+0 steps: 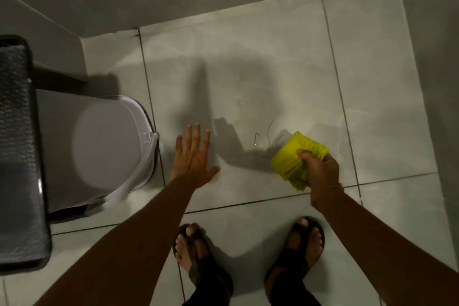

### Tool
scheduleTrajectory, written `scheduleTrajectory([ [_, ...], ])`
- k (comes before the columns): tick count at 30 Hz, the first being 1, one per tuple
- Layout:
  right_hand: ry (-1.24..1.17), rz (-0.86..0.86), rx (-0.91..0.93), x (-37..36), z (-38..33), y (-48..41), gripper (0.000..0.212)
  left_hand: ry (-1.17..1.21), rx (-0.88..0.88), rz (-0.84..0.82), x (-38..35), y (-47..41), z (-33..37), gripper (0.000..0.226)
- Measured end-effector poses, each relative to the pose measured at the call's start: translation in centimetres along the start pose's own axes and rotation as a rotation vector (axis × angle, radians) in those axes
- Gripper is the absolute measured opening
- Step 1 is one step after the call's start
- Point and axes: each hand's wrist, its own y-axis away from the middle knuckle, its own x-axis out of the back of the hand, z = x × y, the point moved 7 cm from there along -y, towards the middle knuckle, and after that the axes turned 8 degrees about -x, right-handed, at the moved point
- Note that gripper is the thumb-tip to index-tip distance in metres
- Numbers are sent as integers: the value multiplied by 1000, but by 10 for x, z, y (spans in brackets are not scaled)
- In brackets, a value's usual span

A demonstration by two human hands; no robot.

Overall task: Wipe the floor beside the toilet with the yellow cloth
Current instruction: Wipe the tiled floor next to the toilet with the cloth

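The right hand (320, 171) is clutching the bunched cloth (295, 159) on the floor (248, 57); the left hand (193, 154) is hovering splayed, empty. Press flat, sweeping over what seem wet hairs (265, 136).

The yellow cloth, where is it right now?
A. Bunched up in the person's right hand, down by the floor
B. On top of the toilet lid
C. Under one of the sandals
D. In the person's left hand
A. The yellow cloth is bunched in the grip of the right hand low over the floor tiles, while the left hand is spread open and empty near the toilet.
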Motion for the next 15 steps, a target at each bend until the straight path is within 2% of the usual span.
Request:
scheduleTrajectory([
  [3,146,112,122,4,-3,-26,29,-27,-35,-9,-17,-32,-10,122],
  [7,336,268,365,9,-13,-50,14,-17,-61,-3,-32,-67,-25,135],
  [12,558,374,660,6,-25,-63,28,-55,-101,-41,-41,-90,-40,157],
  [15,640,346,819,-1,-23,-67,38,-57,-114,-28,-45,-93,-43,160],
])
